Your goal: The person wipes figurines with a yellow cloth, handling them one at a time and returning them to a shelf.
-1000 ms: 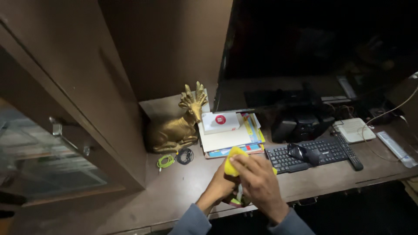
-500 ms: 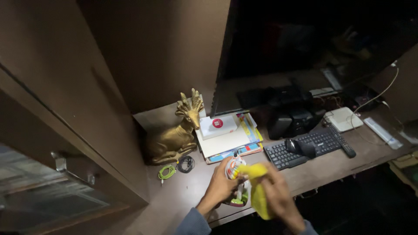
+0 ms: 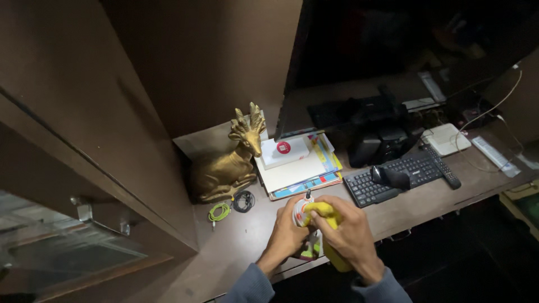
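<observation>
At the desk's [image 3: 236, 241] front edge, a small figurine [image 3: 306, 209], seemingly painted, was gripped by the left hand [image 3: 285, 235]; a yellow cloth [image 3: 330, 224] was clutched against it by the right hand [image 3: 349, 235].

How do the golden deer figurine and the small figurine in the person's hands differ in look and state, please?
The golden deer figurine is one plain gold colour; the small figurine is white with coloured markings. The deer is clearly the larger. The deer lies untouched at the back by the cabinet wall; the small figurine stands near the desk's front edge, held by the left hand while the right hand presses a yellow cloth against it. Both rest on the desk.
</observation>
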